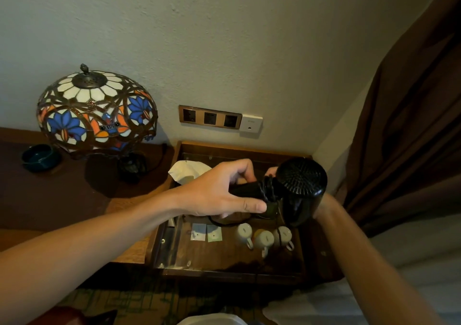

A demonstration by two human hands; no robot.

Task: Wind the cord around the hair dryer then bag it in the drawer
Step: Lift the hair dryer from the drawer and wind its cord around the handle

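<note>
The right hand [272, 172] is almost wholly hidden behind the hair dryer [296, 190]; only a few fingers [270, 171] are seen past the handle, so its grip cannot be judged. The cord [268, 190] is lost in shadow below the dryer, and its plug is not made out. The white bag [189, 171] is partly covered by the left hand [219, 192]. Print on the two sachets [206, 232] is too small to be read. A white object [212, 319] is cut off by the bottom edge.
</note>
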